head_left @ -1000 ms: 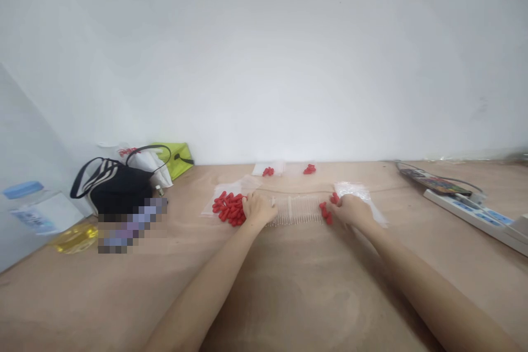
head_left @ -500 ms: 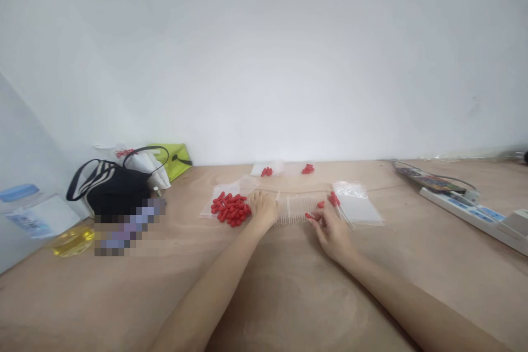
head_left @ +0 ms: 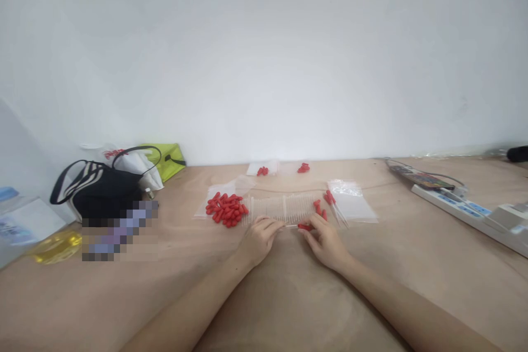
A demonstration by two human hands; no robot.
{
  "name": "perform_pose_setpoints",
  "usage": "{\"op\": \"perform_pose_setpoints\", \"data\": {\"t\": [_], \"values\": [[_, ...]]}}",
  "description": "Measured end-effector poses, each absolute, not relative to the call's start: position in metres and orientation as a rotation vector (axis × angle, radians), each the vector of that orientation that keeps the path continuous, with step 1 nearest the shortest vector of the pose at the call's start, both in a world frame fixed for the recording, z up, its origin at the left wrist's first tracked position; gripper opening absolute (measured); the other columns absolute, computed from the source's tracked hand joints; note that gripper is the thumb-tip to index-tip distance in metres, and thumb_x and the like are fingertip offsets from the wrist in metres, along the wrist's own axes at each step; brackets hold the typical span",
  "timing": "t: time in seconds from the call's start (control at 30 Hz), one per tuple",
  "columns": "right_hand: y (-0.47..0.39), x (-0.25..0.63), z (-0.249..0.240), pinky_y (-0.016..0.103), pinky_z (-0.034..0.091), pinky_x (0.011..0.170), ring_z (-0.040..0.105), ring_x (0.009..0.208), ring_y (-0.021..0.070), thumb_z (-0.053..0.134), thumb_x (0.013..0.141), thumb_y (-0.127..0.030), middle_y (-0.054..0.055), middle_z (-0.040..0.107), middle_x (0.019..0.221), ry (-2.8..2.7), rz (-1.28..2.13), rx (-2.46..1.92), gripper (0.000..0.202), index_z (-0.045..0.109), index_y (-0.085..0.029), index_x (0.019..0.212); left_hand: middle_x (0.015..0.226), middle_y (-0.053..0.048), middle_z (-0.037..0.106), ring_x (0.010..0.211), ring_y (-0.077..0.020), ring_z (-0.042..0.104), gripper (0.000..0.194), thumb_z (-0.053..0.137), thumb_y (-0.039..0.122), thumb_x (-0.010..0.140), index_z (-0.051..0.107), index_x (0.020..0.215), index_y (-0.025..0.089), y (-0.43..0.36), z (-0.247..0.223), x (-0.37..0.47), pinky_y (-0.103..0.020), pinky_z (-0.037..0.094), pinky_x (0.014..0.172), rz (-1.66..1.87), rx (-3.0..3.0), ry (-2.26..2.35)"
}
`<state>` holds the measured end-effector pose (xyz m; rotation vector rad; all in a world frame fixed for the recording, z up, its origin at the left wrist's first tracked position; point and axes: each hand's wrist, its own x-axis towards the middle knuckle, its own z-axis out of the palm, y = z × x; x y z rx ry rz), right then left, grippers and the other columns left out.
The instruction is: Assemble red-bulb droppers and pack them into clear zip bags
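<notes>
Red bulb (head_left: 304,226) in right hand (head_left: 328,239), clear stick (head_left: 291,226) (slender) in left hand (head_left: 259,239): both pinch grips.

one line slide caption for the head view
Left hand holds a thin stick, right hand a red piece, near more sticks.

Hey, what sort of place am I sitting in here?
Probably an improvised indoor workspace: a wooden table holds a pile of red pieces, with a black bag off to the left.
</notes>
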<state>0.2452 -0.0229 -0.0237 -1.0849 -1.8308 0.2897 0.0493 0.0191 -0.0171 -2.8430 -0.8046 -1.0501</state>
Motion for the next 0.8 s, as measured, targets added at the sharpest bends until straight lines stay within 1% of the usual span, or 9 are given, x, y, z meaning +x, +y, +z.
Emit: {"op": "perform_pose_setpoints", "data": {"t": [0.3,0.4,0.53,0.63,0.8], "values": [[-0.0231,0.2455,-0.0226,0.028,0.044,0.062,0.051,0.067,0.0148,0.044,0.079,-0.018,0.003,0.055,0.072,-1.892,0.293,-1.058,0.006,0.050,-0.019,0.078,0.083,-0.003,0.064,0.074,-0.0140,0.056,0.023,0.036,0.015,0.088,0.056,0.098,0.019,0.0145,-0.0146,0.0503,-0.031,0.042,0.074,-1.019,-2.852,-0.822],[-0.0234,0.2453,-0.0225,0.028,0.045,0.062,0.053,0.068,0.0151,0.044,0.080,-0.019,0.003,0.056,0.073,-1.890,0.302,-1.035,0.009,0.053,-0.019,0.082,0.082,-0.004,0.064,0.074,-0.0147,0.056,0.024,0.036,0.015,0.087,0.057,0.099,0.018,0.0153,-0.0155,0.0490,-0.031,0.043,0.071,-1.005,-2.847,-0.825],[-0.0230,0.2451,-0.0242,0.030,0.046,0.069,0.056,0.077,0.0161,0.043,0.082,-0.022,0.006,0.060,0.083,-1.882,0.321,-1.007,0.017,0.057,-0.020,0.093,0.082,-0.005,0.063,0.074,-0.0147,0.056,0.026,0.036,0.014,0.087,0.057,0.100,0.018,0.0170,-0.0167,0.0474,-0.029,0.044,0.069,-1.021,-2.841,-0.779],[-0.0227,0.2462,-0.0247,0.031,0.047,0.072,0.057,0.079,0.0159,0.043,0.082,-0.023,0.005,0.062,0.085,-1.896,0.352,-0.992,0.019,0.059,-0.022,0.094,0.080,-0.005,0.063,0.073,-0.0144,0.056,0.027,0.035,0.013,0.087,0.057,0.101,0.017,0.0173,-0.0174,0.0468,-0.029,0.044,0.068,-1.053,-2.852,-0.714],[-0.0229,0.2487,-0.0228,0.030,0.047,0.073,0.057,0.080,0.0153,0.044,0.083,-0.021,0.004,0.064,0.085,-1.940,0.366,-0.954,0.021,0.059,-0.024,0.096,0.081,-0.005,0.064,0.074,-0.0142,0.057,0.028,0.034,0.011,0.086,0.057,0.102,0.017,0.0174,-0.0187,0.0462,-0.028,0.045,0.069,-1.089,-2.882,-0.656]]}}
